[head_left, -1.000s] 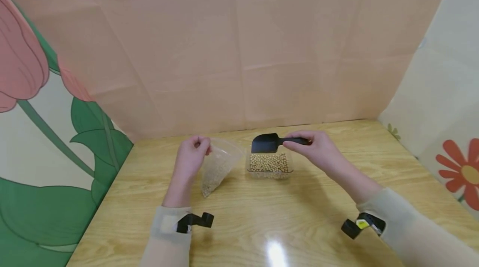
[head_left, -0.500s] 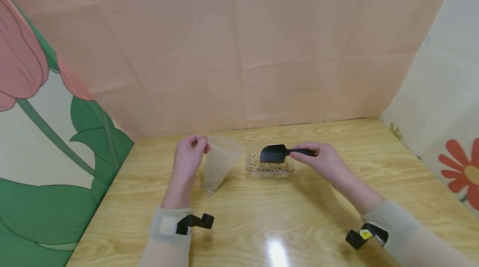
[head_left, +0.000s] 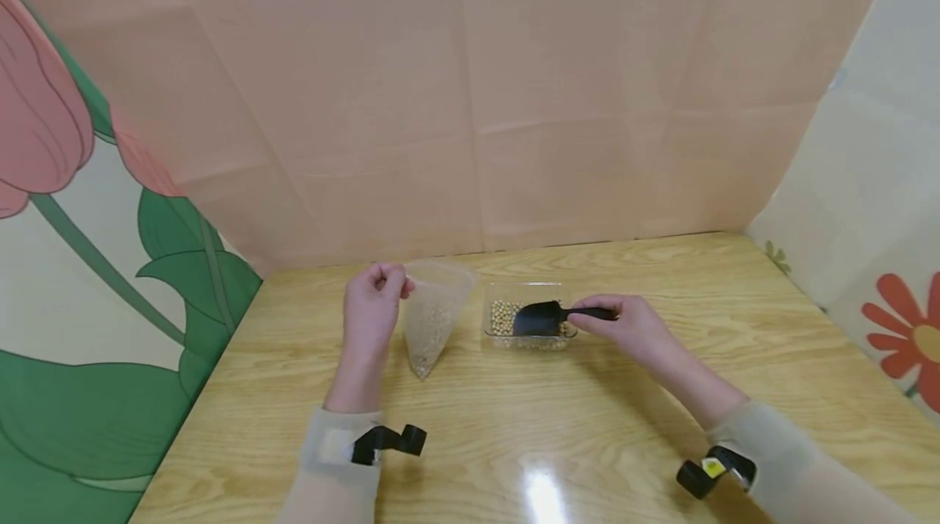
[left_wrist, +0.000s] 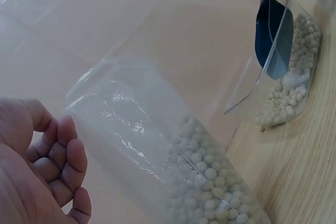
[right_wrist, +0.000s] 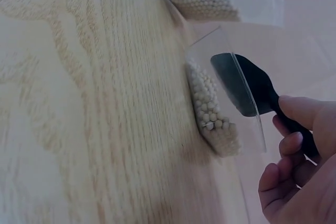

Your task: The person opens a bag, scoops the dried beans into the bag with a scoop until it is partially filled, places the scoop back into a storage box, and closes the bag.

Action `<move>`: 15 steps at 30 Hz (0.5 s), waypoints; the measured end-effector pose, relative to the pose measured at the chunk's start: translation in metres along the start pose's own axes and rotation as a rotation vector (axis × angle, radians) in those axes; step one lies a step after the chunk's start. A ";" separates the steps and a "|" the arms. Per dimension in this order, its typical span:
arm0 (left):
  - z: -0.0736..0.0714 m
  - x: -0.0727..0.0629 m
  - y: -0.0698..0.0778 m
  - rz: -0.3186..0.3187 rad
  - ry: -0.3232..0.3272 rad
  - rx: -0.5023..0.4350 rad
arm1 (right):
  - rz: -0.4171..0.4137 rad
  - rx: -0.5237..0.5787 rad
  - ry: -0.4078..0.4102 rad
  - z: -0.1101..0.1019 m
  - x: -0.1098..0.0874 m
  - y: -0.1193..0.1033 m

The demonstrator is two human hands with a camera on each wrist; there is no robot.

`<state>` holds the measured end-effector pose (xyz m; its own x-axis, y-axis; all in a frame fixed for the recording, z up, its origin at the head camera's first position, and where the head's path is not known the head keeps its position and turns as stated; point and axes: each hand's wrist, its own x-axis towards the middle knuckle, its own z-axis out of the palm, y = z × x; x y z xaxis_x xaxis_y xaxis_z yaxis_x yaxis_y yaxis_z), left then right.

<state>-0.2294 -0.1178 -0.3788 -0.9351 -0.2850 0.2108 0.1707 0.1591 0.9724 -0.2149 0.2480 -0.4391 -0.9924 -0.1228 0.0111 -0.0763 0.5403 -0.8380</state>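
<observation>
My left hand (head_left: 372, 304) pinches the top edge of a clear plastic bag (head_left: 435, 320), which hangs down to a pointed bottom corner. Pale round beans (left_wrist: 210, 182) fill its lower part in the left wrist view. My right hand (head_left: 627, 321) grips the black handle of a scoop (head_left: 538, 318). The scoop's blade dips inside a clear rectangular container (head_left: 525, 289), low over the beans (head_left: 503, 317) in it. Through the container's wall, the right wrist view shows the blade (right_wrist: 231, 80) beside the bean heap (right_wrist: 206, 103).
The bag and container stand side by side on a light wood table (head_left: 470, 434). Behind it rises a pink covered wall (head_left: 470, 99). Flower-patterned panels flank the table, with green leaves (head_left: 95, 410) at left and a red flower (head_left: 906, 332) at right.
The scoop has come down from above the container into it, with my right hand lowering. My left hand keeps the bag, whose bottom corner has swung slightly right.
</observation>
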 end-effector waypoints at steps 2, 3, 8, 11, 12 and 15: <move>0.001 0.000 -0.001 0.003 0.007 -0.013 | 0.002 -0.013 0.001 0.001 0.001 0.001; 0.002 0.000 -0.002 0.003 0.008 -0.021 | 0.004 -0.021 0.002 0.001 0.001 0.002; 0.005 -0.001 -0.005 0.002 0.019 -0.054 | 0.013 -0.024 -0.013 0.001 0.001 0.003; 0.006 -0.002 -0.005 0.006 0.026 -0.070 | -0.002 -0.038 -0.019 0.000 0.000 0.003; 0.006 -0.002 -0.005 0.009 0.028 -0.074 | -0.007 -0.047 -0.018 -0.001 0.000 0.004; 0.007 -0.002 -0.005 0.012 0.032 -0.080 | -0.025 -0.089 -0.012 -0.003 0.001 0.003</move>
<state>-0.2309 -0.1116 -0.3852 -0.9226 -0.3139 0.2242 0.2072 0.0868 0.9744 -0.2163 0.2524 -0.4402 -0.9888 -0.1472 0.0247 -0.1102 0.6083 -0.7860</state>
